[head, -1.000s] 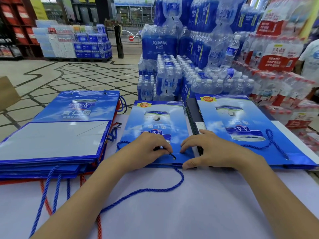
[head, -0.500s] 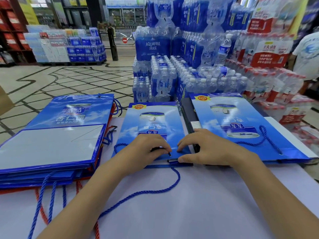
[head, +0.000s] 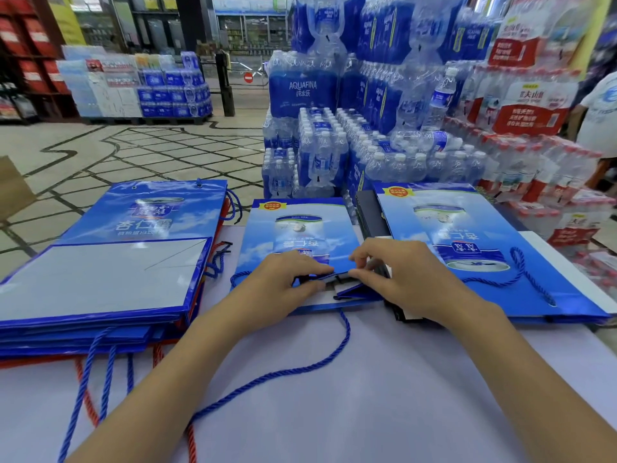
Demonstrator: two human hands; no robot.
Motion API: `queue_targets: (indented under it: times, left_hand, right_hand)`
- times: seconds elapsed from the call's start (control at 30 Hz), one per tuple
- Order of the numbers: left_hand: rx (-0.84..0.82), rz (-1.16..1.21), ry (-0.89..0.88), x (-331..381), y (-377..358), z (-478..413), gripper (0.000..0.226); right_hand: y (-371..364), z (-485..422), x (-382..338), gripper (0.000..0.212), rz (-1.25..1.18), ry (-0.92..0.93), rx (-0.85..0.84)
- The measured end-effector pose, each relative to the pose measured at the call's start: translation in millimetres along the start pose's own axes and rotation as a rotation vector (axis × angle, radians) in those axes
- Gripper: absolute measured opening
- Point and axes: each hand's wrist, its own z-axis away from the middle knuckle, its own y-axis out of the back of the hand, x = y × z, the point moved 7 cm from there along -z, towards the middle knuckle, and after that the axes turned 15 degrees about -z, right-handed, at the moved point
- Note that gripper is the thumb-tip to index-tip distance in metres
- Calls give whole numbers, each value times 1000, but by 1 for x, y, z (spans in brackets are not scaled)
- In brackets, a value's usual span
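A flat blue paper gift bag (head: 300,225) lies on the white table (head: 350,379) in front of me, its mouth toward me. My left hand (head: 283,282) and my right hand (head: 404,279) both pinch the bag's near top edge, which is lifted and pulled apart so the white inside shows. A blue rope handle (head: 337,345) trails from the bag across the table toward me.
A stack of flat blue bags (head: 110,272) with blue and red rope handles sits at the left. Another flat blue bag (head: 467,242) lies at the right on dark sheets. Behind the table stand packs of bottled water (head: 334,135). A person (head: 601,111) stands at far right.
Both hands lay flat on the bag's near edge before. Now their fingers have lifted that edge and spread the bag's mouth open a little.
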Motion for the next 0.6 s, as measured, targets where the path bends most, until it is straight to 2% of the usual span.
queue_targets:
  times: [0.1,0.2,0.43,0.6]
  left_hand:
    - [-5,-6,-37,1,-2,0,26]
    - [1,-5,-53,4,-2,-2,24]
    - [45,41,-34,6,0,-3,30]
    - [81,41,-34,6,1,-4,27]
  right_hand:
    - [-3,-2,-16,10,172,204,49]
    - [-5,-3,-28,16,349,295,96]
    - [-22,-4,-30,40,593,230,115]
    - [-25,-6,-34,31,625,218,199]
